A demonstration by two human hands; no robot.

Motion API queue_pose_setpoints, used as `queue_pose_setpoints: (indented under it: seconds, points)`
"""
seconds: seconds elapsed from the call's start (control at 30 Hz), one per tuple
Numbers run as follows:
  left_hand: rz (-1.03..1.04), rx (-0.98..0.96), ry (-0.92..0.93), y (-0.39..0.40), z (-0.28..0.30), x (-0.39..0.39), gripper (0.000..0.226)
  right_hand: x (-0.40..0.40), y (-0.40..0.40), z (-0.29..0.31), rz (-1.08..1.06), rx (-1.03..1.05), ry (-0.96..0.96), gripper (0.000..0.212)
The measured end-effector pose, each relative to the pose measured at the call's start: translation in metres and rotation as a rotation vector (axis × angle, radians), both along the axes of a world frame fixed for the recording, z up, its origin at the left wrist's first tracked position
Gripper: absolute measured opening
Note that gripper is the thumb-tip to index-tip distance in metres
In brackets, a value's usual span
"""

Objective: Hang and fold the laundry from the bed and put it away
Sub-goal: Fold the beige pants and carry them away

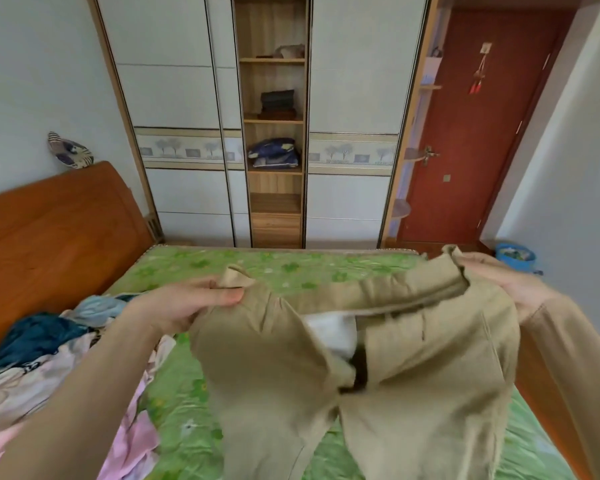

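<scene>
trousers (378, 368) held up at centre frame over bed (291, 268) | waistband stretched left-right, legs hung toward lower edge | left hand (184, 303) pinched on one corner | right hand (510, 285) gripped on other | wardrobe (274, 133) seen beyond, top centre

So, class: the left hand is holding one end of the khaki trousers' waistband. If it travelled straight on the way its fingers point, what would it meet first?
The left hand points rightward along the khaki trousers, so the stretched waistband comes first, then probably the right hand gripping the other end. Depth is uncertain.
</scene>
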State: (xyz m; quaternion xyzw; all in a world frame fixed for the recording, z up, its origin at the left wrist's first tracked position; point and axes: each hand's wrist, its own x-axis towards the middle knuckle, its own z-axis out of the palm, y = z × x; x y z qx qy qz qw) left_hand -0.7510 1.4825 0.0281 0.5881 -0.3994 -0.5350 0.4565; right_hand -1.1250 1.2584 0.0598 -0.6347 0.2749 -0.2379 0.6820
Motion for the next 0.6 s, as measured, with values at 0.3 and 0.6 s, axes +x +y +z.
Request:
queue_pose_setpoints:
  seconds: [0.3, 0.6]
  points:
    - [0.623, 0.010, 0.007, -0.055, -0.055, 0.010, 0.072, 0.030, -0.042, -0.047, -0.615, -0.307, 0.328, 0.053]
    - [0.811, -0.308, -0.265, -0.059, -0.073, -0.045, 0.040, 0.063, 0.022, -0.069, -0.810, -0.618, 0.225, 0.056]
